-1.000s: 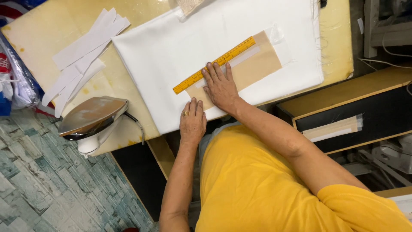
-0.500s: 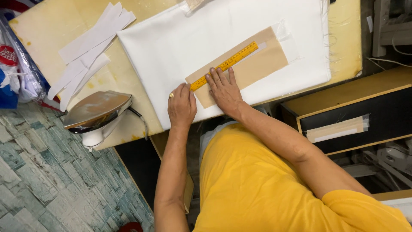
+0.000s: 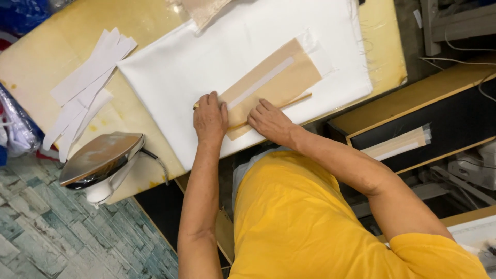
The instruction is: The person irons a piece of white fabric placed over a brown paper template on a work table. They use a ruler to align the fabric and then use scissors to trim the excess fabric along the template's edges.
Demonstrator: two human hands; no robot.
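— Two hands flat on it: left hand (image 3: 210,116) and right hand (image 3: 269,121) rest open, apart, gripping nothing, on the tan paper piece (image 3: 271,82) atop white fabric (image 3: 206,67).

— Pressed yet?

— Seemingly not; the iron (image 3: 101,160) sits aside.

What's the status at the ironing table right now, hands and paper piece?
Left hand flat on tan paper, near end. Right hand pressing its lower edge. Paper lies on white cloth. Iron parked aside, nothing blocking.

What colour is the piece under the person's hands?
Tan, with a white strip down its middle; the tan piece lies on white cloth, seen in the head view.
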